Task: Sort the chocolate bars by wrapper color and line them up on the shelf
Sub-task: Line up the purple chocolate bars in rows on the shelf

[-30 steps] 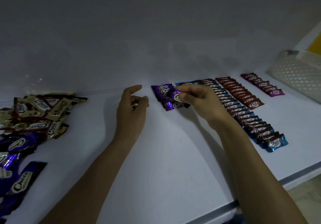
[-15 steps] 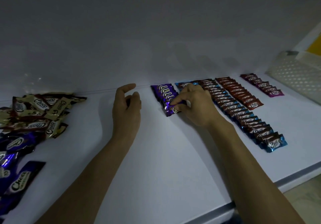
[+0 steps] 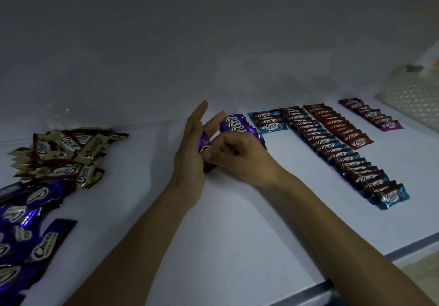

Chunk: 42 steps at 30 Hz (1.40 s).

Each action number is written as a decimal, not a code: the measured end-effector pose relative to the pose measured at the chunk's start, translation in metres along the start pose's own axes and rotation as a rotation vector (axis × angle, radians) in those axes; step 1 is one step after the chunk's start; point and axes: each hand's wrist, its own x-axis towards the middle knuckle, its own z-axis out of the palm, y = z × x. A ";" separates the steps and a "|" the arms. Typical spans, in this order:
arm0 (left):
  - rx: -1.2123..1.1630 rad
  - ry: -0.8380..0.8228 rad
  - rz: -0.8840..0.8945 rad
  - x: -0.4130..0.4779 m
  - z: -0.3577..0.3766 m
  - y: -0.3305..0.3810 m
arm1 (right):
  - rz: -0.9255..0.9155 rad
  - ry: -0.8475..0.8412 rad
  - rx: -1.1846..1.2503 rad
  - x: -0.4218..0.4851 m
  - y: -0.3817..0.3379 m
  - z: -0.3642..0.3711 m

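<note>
On the white shelf (image 3: 237, 222) my left hand (image 3: 191, 156) stands on edge with straight fingers, and a few purple bars (image 3: 204, 145) lie against its palm. My right hand (image 3: 240, 158) has curled fingers and pinches the top purple bar of that small stack. Just behind the hands lies a short row of purple bars (image 3: 234, 123), partly hidden by my right hand. To the right run a short blue row (image 3: 268, 121), a long blue row (image 3: 337, 153), a red row (image 3: 337, 126) and a magenta row (image 3: 374, 115).
An unsorted heap of gold bars (image 3: 66, 153) lies at the left, with a heap of purple bars (image 3: 21, 222) in front of it. A white perforated basket (image 3: 413, 96) stands at the far right. The shelf's front edge (image 3: 356, 270) runs across the lower right.
My right hand left the purple row and came left to my left hand. My left hand straightened its fingers, showing purple bars in its palm, and the right hand now pinches one.
</note>
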 end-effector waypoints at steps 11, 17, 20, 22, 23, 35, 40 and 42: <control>0.114 0.223 0.006 0.008 0.002 -0.007 | 0.169 0.262 0.150 -0.006 0.001 -0.059; 0.157 0.194 0.040 0.006 0.003 -0.008 | 0.298 0.082 -0.185 -0.012 0.013 -0.081; 0.163 0.200 0.043 0.005 0.004 -0.007 | 0.307 0.076 -0.300 -0.010 0.022 -0.083; 0.169 0.203 0.049 0.005 0.003 -0.009 | 0.294 0.086 -0.333 -0.008 0.026 -0.083; 0.193 0.202 0.063 0.005 0.003 -0.010 | 0.283 0.093 -0.339 -0.007 0.028 -0.082; 0.613 0.240 0.267 0.000 0.000 -0.019 | 0.154 0.153 -0.399 -0.003 0.035 -0.076; 0.674 0.258 0.245 -0.001 0.001 -0.017 | 0.155 0.177 -0.427 -0.002 0.036 -0.075; 0.922 0.248 0.318 -0.001 -0.002 -0.020 | 0.158 0.180 -0.421 -0.003 0.036 -0.076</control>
